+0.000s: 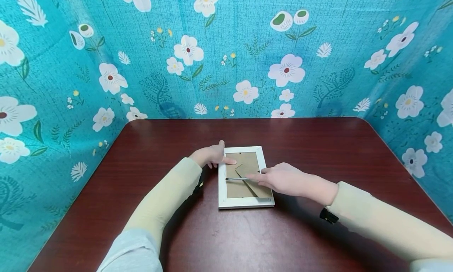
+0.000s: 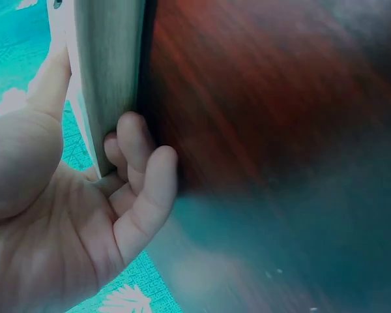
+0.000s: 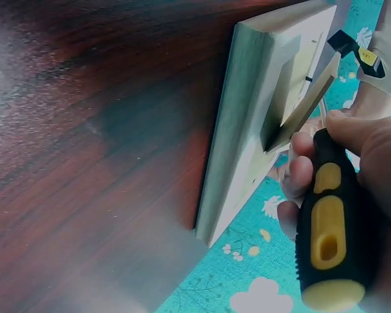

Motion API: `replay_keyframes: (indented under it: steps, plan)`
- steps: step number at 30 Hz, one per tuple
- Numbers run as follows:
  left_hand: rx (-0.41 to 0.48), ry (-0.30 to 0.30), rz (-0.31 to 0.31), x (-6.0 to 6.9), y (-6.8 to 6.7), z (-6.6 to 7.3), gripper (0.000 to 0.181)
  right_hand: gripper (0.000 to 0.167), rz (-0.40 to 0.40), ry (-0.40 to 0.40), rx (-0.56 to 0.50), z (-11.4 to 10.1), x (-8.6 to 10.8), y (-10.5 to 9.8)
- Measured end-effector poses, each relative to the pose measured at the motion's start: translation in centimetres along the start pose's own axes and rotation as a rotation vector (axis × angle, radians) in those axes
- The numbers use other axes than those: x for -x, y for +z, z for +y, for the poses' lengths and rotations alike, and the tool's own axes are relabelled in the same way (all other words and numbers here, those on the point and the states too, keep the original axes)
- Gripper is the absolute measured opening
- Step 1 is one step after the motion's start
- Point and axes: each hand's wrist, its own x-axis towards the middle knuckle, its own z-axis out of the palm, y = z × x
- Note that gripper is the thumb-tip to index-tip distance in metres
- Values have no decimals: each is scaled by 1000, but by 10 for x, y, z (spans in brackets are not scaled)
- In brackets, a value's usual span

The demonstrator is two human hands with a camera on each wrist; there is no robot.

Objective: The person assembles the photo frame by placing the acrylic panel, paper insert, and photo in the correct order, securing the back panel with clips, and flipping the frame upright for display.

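A white picture frame (image 1: 222, 185) lies on the table with its brown backing board (image 1: 235, 191) facing up. From that board a stand flap (image 3: 307, 107) sticks up at a slant. At the frame's left edge my left hand (image 1: 213, 154) grips the rim, one finger stretched onto the backing; the left wrist view has other fingers curled by the frame's side (image 2: 111, 72). My right hand (image 1: 284, 179) holds a screwdriver (image 3: 329, 222) by its black and yellow handle. Its thin metal shaft (image 1: 235, 179) crosses the backing near the flap, pointing left. Contact at the tip is unclear.
The dark red-brown wooden table (image 1: 170, 134) stretches around the frame on all sides. Teal flowered cloth (image 1: 226, 67) hangs behind the table and along both sides. A black band (image 1: 329, 216) sits on the right wrist.
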Motion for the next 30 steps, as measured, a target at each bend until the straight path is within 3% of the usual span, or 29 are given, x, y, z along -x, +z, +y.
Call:
replay_keyframes:
  steps: [10,21,30]
  plan:
    - [-54,47,67,1,5,-4,107,43,-31,-1,11,1,-2,-6]
    - [-82,95,102,4,9,-9,101,48,-200,30,46,-4,-14,-17]
    - [-98,119,149,8,10,-9,102,44,-226,50,-37,-5,-17,-24]
